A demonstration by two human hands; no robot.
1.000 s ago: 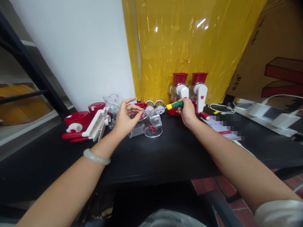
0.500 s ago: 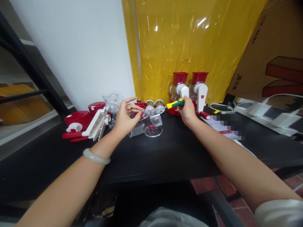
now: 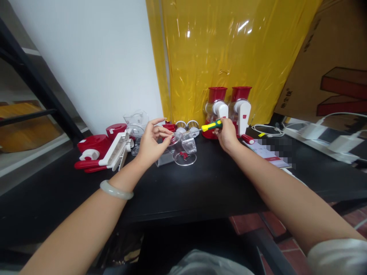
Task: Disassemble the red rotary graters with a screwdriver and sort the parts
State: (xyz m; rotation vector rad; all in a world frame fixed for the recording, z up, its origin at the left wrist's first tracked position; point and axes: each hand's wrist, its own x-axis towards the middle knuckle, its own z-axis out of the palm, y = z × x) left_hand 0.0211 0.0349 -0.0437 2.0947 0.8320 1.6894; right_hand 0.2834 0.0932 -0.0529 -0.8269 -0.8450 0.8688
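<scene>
My right hand (image 3: 227, 136) grips a screwdriver (image 3: 211, 125) with a yellow and green handle, its shaft pointing left. The shaft lies over a clear plastic grater housing (image 3: 185, 146), which rests on the black table; where its tip ends is hard to make out. My left hand (image 3: 153, 140) pinches the housing's left side between thumb and forefinger, the other fingers curled loosely. A small red piece (image 3: 183, 155) shows within or behind the housing's round flange. Behind the housing stand two grater drums (image 3: 192, 126) with white ends.
Two assembled red and white rotary graters (image 3: 242, 110) stand at the back right. On the left lie red bases (image 3: 96, 144), white crank handles (image 3: 116, 152) and another clear housing (image 3: 137, 121). A printed sheet (image 3: 268, 152), a white cable (image 3: 268, 130) and a power strip (image 3: 321, 143) lie right on the table (image 3: 183, 194).
</scene>
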